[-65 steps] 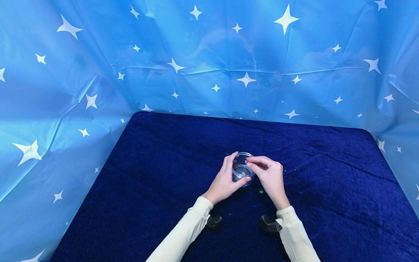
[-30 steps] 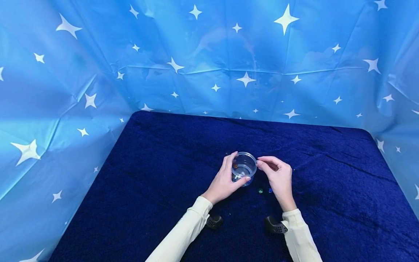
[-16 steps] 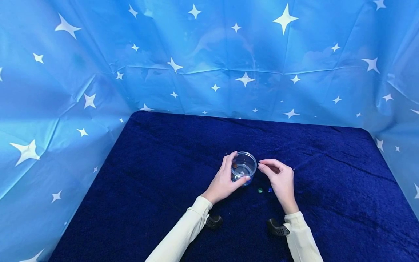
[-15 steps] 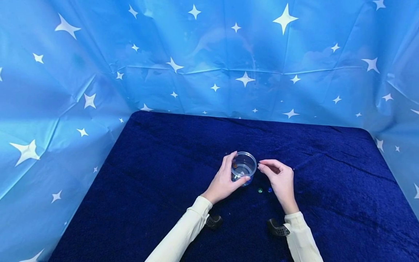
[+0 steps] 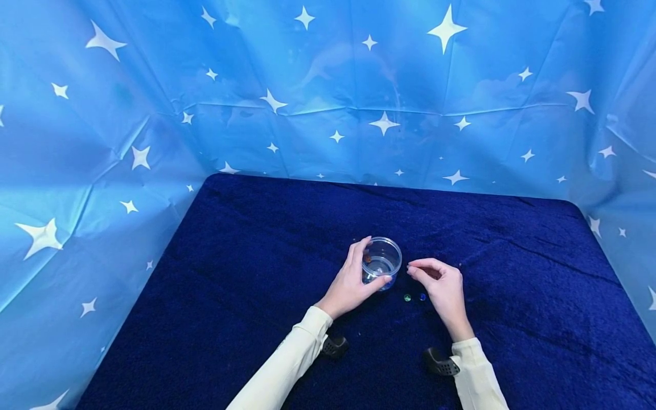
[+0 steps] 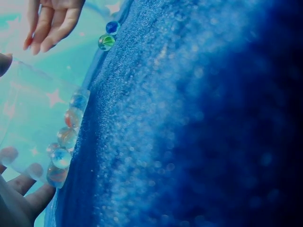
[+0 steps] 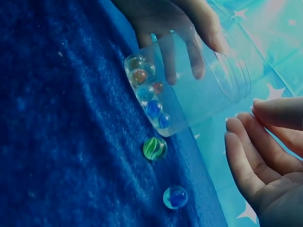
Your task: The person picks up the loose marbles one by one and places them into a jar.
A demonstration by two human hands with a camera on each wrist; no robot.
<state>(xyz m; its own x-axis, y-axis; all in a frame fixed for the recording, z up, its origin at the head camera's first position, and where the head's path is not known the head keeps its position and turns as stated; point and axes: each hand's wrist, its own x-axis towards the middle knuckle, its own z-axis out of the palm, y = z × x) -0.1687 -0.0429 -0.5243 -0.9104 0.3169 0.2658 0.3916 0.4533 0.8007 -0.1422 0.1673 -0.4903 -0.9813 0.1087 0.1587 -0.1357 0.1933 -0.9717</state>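
A clear plastic jar (image 5: pixel 381 267) stands upright on the dark blue cloth, with my left hand (image 5: pixel 351 285) gripping its side, thumb in front and fingers behind. Several glass marbles (image 7: pixel 154 109) lie on the jar's bottom, blue, orange and clear. Just right of the jar, my right hand (image 5: pixel 439 285) hovers with loosely bent fingers; the right wrist view shows nothing held in it. Below that hand, a green-swirled marble (image 7: pixel 155 148) and a blue marble (image 7: pixel 175 197) rest on the cloth, a little apart, the green one nearer the jar.
The dark blue velvet cloth (image 5: pixel 287 228) covers the table out to its rounded back corners. Behind and beside it hangs a blue sheet (image 5: pixel 328 68) with white stars. Black wrist devices (image 5: pixel 442 363) sit at the sleeve cuffs.
My right hand has moved from over the jar's mouth out to the right and slightly down towards me. The blue marble came into sight from behind it. My left hand stays on the jar.
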